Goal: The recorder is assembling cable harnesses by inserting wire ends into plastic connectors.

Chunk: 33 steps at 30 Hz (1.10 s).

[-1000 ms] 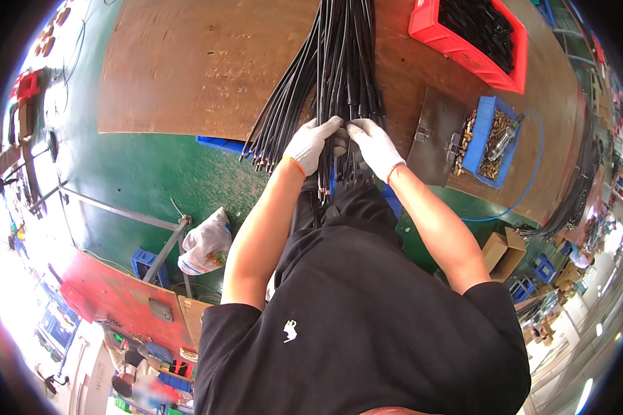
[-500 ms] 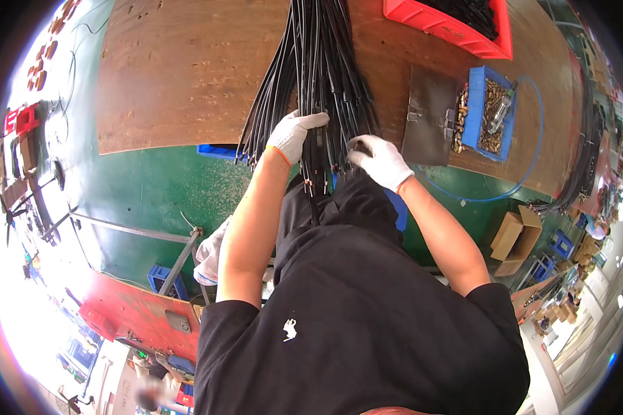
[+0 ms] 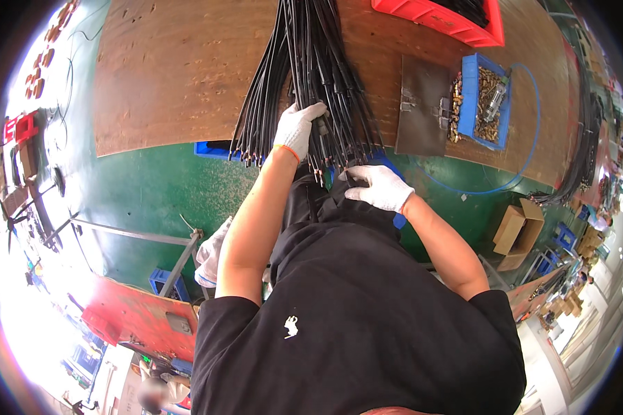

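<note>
A thick bundle of black cables [image 3: 304,52] hangs over the near edge of the wooden table, their ends fanned out with small copper-coloured tips. My gloved left hand [image 3: 299,128] is closed around some of the cables near the middle of the fan, thumb and fingers pointing right. Lower and to the right, my gloved right hand [image 3: 383,188] has its fingertips bent together at the end of one cable, just above my lap. Exactly how the right fingertips meet that cable is partly hidden.
On the wooden table [image 3: 173,76] stand a red crate [image 3: 457,28] of black parts and a blue bin [image 3: 471,97] of brass-coloured fittings. A dark metal plate [image 3: 422,104] lies beside the bin. A blue hose [image 3: 533,138] loops down; an open carton [image 3: 516,235] sits at the right.
My right hand has moved down to the cable tips and its fingers have closed there. The left hand stays on the bundle, and the cable ends have spread a little.
</note>
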Tool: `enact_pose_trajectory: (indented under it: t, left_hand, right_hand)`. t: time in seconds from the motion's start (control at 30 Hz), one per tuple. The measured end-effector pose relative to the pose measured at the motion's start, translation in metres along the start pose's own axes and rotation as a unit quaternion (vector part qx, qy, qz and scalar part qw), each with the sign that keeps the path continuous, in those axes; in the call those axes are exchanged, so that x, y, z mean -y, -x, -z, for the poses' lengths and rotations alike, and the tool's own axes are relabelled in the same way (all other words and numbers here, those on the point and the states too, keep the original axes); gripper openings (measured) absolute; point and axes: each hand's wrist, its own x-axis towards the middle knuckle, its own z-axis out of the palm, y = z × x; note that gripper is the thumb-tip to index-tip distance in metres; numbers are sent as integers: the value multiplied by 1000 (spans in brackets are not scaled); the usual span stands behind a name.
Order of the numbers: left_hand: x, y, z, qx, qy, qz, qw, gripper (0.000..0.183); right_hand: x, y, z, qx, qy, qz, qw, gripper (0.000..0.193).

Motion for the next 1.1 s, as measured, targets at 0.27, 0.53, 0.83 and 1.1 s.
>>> enact_pose_trajectory:
  t: [0.27,0.53,0.83,1.1]
  left_hand:
    - [0,0,-6,15,-20,23,999,12]
    - [-14,9,13,-49,-60,20,997,16]
    - [-37,6,46,-51,-104,33,993,17]
    - [19,-19,46,-123,-136,-22,983,14]
  right_hand:
    - [8,-3,-4,-58,-195,-88,975,48]
    - [46,-93,25,-188,-32,-58,980,63]
    - [53,-216,91,-246,-208,-39,946,33]
    - [-4,-126,172,-296,-115,67,946,30]
